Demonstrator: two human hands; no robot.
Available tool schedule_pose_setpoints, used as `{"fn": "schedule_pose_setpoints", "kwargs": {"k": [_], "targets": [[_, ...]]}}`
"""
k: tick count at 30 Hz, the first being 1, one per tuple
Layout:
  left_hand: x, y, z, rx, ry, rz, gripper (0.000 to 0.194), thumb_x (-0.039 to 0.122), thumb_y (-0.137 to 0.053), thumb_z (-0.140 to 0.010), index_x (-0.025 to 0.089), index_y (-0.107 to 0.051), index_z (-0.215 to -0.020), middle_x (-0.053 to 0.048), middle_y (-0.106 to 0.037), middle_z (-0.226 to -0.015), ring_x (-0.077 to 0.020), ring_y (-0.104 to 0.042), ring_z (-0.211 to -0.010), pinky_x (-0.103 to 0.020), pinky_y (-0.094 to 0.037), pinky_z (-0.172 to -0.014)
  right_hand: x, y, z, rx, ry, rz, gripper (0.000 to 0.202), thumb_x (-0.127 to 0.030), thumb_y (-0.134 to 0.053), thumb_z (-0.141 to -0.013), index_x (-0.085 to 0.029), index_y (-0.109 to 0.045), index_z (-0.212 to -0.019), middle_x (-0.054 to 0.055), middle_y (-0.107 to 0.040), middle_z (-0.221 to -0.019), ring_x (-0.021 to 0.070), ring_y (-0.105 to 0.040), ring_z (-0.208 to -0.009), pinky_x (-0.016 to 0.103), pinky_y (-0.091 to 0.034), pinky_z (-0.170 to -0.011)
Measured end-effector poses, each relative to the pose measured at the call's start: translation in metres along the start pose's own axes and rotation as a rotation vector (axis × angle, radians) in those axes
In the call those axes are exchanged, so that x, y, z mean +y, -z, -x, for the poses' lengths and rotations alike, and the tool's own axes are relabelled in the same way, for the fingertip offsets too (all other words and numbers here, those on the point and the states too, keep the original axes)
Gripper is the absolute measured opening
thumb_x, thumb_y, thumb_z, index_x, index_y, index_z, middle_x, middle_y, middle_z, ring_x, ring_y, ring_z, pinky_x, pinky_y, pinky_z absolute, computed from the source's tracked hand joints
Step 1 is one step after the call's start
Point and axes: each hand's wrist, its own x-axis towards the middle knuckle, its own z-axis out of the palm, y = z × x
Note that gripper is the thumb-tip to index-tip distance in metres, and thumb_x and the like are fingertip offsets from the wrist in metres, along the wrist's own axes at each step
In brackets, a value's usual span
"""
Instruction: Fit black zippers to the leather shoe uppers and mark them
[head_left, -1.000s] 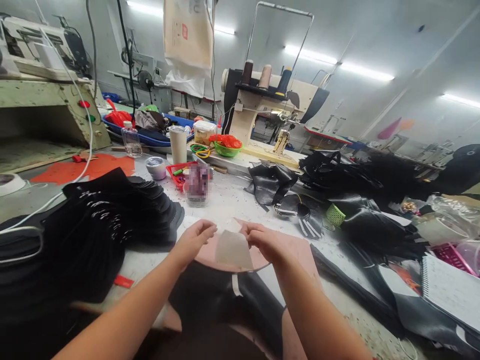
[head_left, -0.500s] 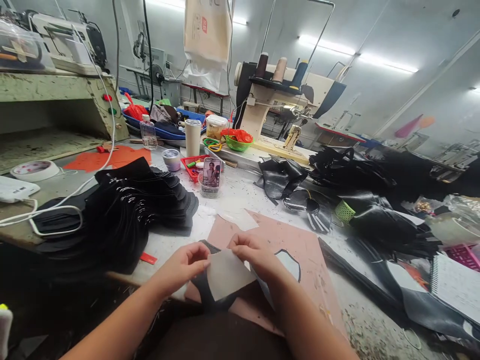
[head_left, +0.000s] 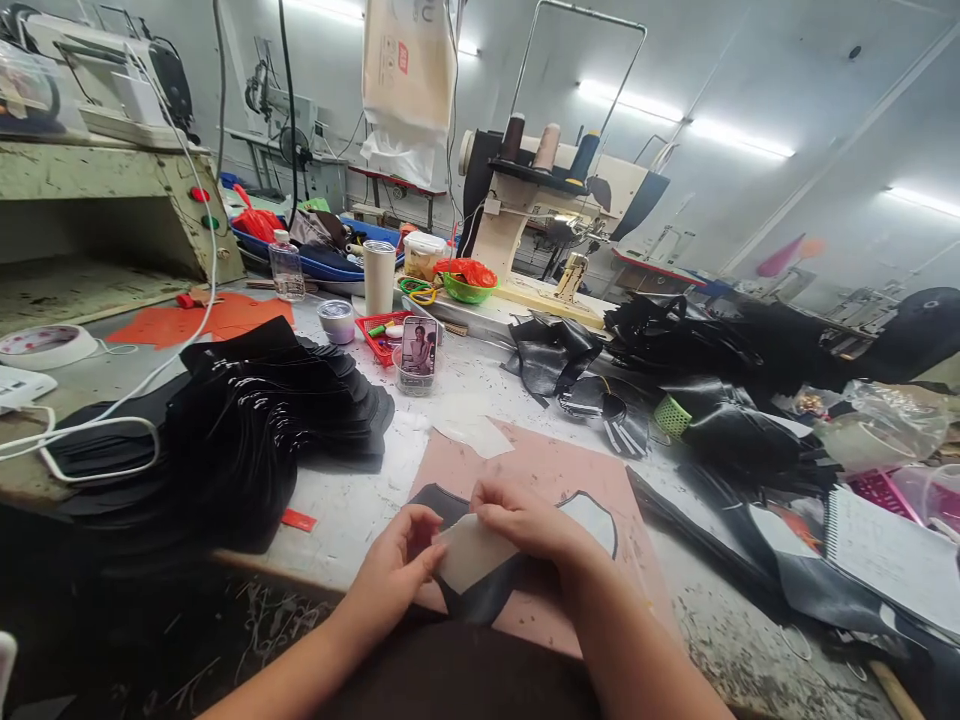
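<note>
A pale beige sheet (head_left: 469,553) is pinched at its left edge by my left hand (head_left: 401,560) and at its upper right by my right hand (head_left: 521,520). Under it lies a black piece (head_left: 487,597), its top corner showing behind the sheet between my hands. Both rest over a pink board (head_left: 536,455). To the right of my right hand, a light piece with a dark border (head_left: 592,520) lies on the board, partly covered by that hand. Another pale scrap (head_left: 480,435) sits at the board's top left.
A tall stack of black pieces (head_left: 277,420) stands at the left, near a red strip (head_left: 299,520). Beyond the board are a phone (head_left: 418,347), a cup (head_left: 379,278) and a sewing machine (head_left: 499,225). Black material (head_left: 720,430) and a notebook (head_left: 892,550) lie right.
The camera view has shifted. My hands have moved slightly right over the board with the beige sheet, which now looks more tilted, and more of the black piece shows behind it.
</note>
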Motion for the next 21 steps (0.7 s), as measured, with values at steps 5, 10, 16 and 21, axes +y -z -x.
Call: {"fn": "schedule_pose_setpoints", "kwargs": {"k": [5,10,16,21], "targets": [[-0.002,0.005,0.007,0.223,0.102,0.17,0.03,0.041,-0.055,-0.065,0.022,-0.038,-0.081,0.008,-0.044,-0.062,-0.0071,-0.043,-0.048,-0.02,-0.039,-0.048,0.019,-0.024,0.004,0.197,-0.035,-0.231,0.028,-0.04,-0.035,-0.083,-0.019,-0.05,-0.094,0.003,-0.055,-0.084,0.0132,-0.052,-0.07,0.024,-0.041,-0.059],[-0.011,0.008,0.011,0.254,0.176,0.121,0.03,0.044,-0.054,-0.066,0.021,-0.036,-0.075,0.007,-0.045,-0.059,-0.008,-0.043,-0.046,-0.021,-0.039,-0.045,0.042,-0.055,0.019,0.267,-0.135,-0.282,0.044,-0.025,-0.058,-0.066,-0.021,-0.042,-0.106,-0.009,-0.044,-0.056,0.0111,-0.046,-0.049,0.022,-0.037,-0.05],[-0.018,0.024,-0.019,0.249,0.104,-0.286,0.024,0.041,-0.055,-0.064,0.022,-0.041,-0.068,0.006,-0.046,-0.056,-0.0131,-0.048,-0.053,-0.024,-0.039,-0.05,0.045,-0.059,0.006,0.442,-0.095,0.179,0.01,-0.023,-0.057,-0.072,-0.019,-0.057,-0.081,-0.004,-0.053,-0.058,0.0124,-0.052,-0.055,0.023,-0.039,-0.055],[-0.017,0.026,-0.034,0.245,0.075,-0.489,0.015,0.03,-0.055,-0.065,0.023,-0.041,-0.064,0.007,-0.048,-0.055,-0.0133,-0.047,-0.053,-0.025,-0.034,-0.054,0.051,-0.057,-0.004,0.466,-0.11,0.339,0.014,-0.022,-0.059,-0.074,-0.018,-0.066,-0.085,0.003,-0.067,-0.074,0.0164,-0.06,-0.068,0.027,-0.044,-0.066]]}}
